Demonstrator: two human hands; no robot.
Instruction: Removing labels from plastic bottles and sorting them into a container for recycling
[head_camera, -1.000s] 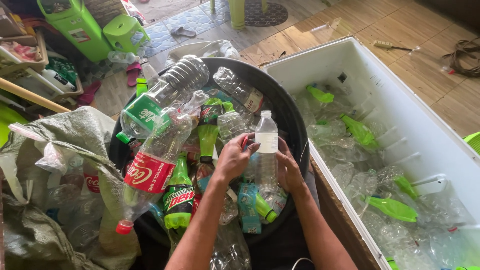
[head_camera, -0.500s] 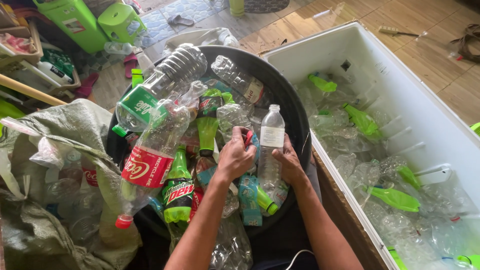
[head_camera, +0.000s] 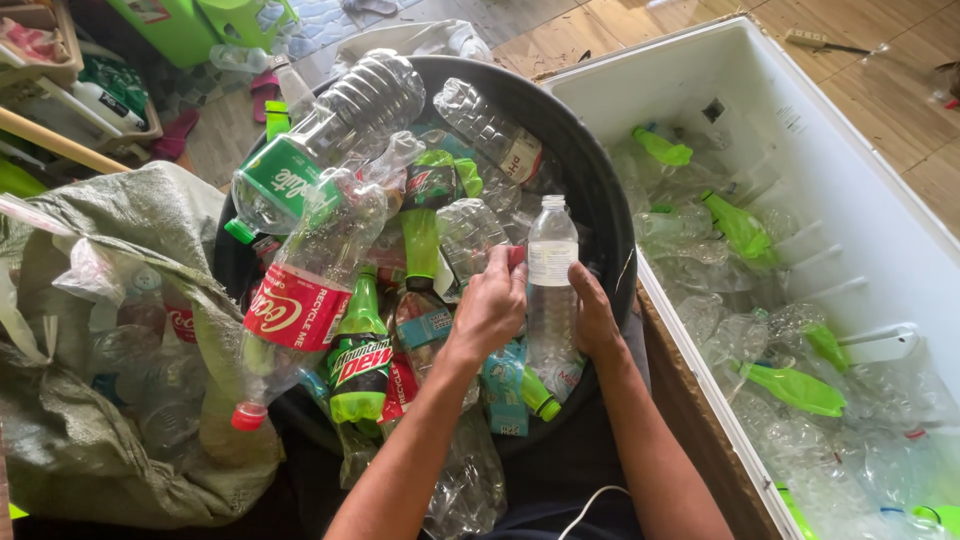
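Both hands meet over the middle of a round black tub (head_camera: 600, 180); the left hand (head_camera: 492, 305) curls its fingers against a small clear bottle (head_camera: 551, 262) with a white cap and pale label, standing upright, and the right hand (head_camera: 594, 318) wraps it from the other side, so both grip it. Its lower half is hidden behind the hands and the heap; the forearms run off the frame at 6 o'clock. Crushed clear and green plastic bottles fill the tub, many too tangled to tell apart. At 3 o'clock stands a white chest (head_camera: 800, 110), cut off by the edge, holding flattened clear and green bottles. At 9 o'clock slumps a grey-green woven sack (head_camera: 110, 215), its contents blurred. Wooden floorboards (head_camera: 890, 85) show at 1 o'clock; green plastic containers (head_camera: 200, 20) are cropped at 11 o'clock.
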